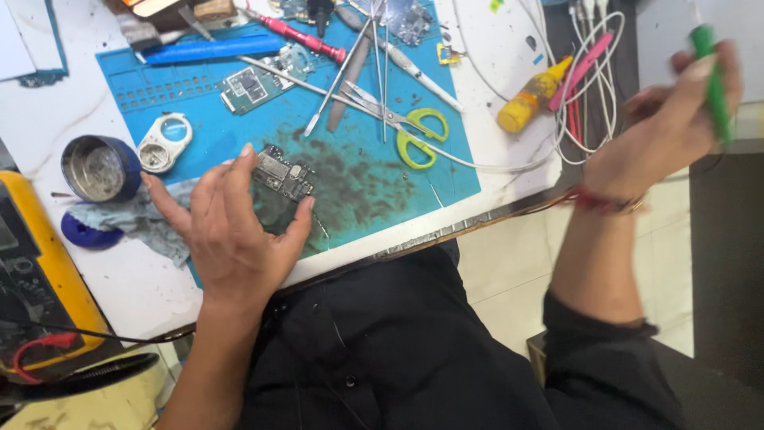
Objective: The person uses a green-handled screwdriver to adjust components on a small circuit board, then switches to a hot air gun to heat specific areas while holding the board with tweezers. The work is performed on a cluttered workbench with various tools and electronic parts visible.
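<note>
Left hand (231, 231) pinches circuit board (283, 175) against blue mat (374, 199) near surface's front edge. Right hand (676, 119), off the surface, grips green tool (715, 80).

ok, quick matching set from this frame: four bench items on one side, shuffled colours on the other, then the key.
Items:
1. scissors handles
2. screwdriver handle at the mat's top edge
3. work mat
4. tool in the right hand

Colours:
A. blue
B. green
C. yellow-green
D. red

Pairs: 1-C, 2-D, 3-A, 4-B
</note>
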